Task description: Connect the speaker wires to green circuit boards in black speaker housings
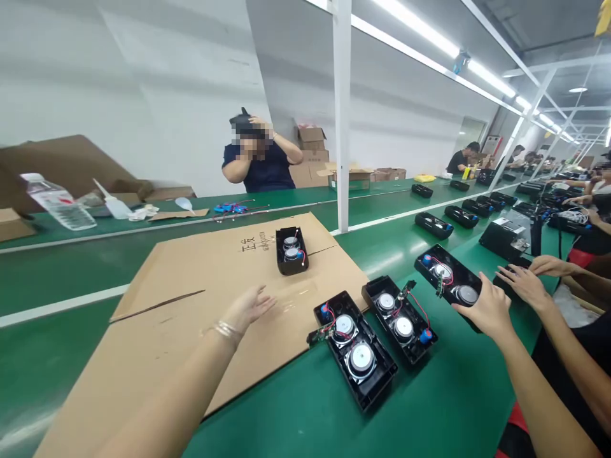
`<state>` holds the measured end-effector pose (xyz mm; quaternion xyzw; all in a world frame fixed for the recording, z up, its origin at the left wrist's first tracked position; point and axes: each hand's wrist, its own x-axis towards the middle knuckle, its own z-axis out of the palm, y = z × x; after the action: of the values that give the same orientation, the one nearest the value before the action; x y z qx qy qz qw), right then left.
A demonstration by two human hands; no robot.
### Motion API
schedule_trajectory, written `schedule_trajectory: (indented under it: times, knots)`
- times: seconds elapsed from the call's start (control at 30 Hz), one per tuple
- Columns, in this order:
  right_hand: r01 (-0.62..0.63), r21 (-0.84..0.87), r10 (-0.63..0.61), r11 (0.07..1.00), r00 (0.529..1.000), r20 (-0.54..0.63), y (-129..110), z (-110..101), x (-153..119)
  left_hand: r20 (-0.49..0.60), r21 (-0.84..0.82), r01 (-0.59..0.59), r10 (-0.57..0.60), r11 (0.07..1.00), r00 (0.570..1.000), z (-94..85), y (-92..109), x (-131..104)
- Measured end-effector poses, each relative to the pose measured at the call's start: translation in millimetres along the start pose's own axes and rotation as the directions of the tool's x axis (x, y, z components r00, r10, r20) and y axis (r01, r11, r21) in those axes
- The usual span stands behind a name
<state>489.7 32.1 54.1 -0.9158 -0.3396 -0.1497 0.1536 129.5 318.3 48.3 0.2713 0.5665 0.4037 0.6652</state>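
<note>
Photographed at a long green bench, with a black speaker housing clamped in the right hand, thumb across the near end beside a silver driver and fingers round the outer edge. Held aslant just right of two similar units, with a blue cylindrical part and a small green circuit board in view; hard to tell, lifted clear or resting on the bench. Reaching over a large cardboard sheet with the left hand, empty, fingers loosely apart, with a bracelet at the wrist. Between both hands, open side up at the sheet's edge: a left unit and a middle unit, each with two round drivers, side by side. On the far part of the sheet, near printed characters: a fourth unit, also open side up. Just past the right hand, at work on a dark piece: a co-worker's hands. Across the bench, seated with arms raised to the head: another person. At far left, tilted among loose items: a clear plastic bottle. Along the bench to the right: more black housings.
</note>
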Motion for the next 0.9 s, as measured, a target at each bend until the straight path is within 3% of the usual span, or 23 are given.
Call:
schedule_trajectory:
  times: [0.13, 0.27, 0.47, 0.57, 0.7, 0.8, 0.9]
  knots:
    - [-0.116, -0.057, 0.122, 0.992, 0.985, 0.119, 12.3, 36.2, 24.0, -0.006, -0.009, 0.091, -0.091, 0.996, 0.996, 25.8, 6.4, 44.3]
    - [-0.141, -0.071, 0.15, 0.987, 0.979, 0.138, 31.1, 66.2, 28.2, 0.03, 0.031, 0.14, -0.141, 0.99, 0.99, 47.5, 10.7, 72.2]
    - [-0.145, -0.059, 0.153, 0.988, 0.975, 0.161, 44.0, 80.8, 23.8, 0.032, 0.114, 0.155, -0.16, 0.981, 0.987, 54.2, 15.9, 89.4]
    - [-0.117, -0.039, 0.122, 0.992, 0.976, 0.18, 42.3, 76.9, 22.2, 0.051, 0.11, 0.136, -0.143, 0.984, 0.988, 49.2, 17.7, 78.4]
    - [-0.094, -0.007, 0.093, 0.996, 0.977, 0.193, 41.0, 67.0, 13.7, 0.062, 0.106, 0.114, -0.121, 0.988, 0.991, 32.4, 16.5, 45.1]
    - [-0.049, 0.099, 0.034, 0.994, 0.988, 0.148, 42.8, 58.7, -3.4, 0.025, 0.123, 0.08, -0.084, 0.989, 0.996, 6.6, 15.5, 12.3]
    - [0.012, 0.247, -0.028, 0.969, 0.998, 0.061, 43.7, 49.0, -28.2, -0.007, 0.148, 0.02, -0.019, 0.989, 1.0, -31.1, 17.5, -26.4]
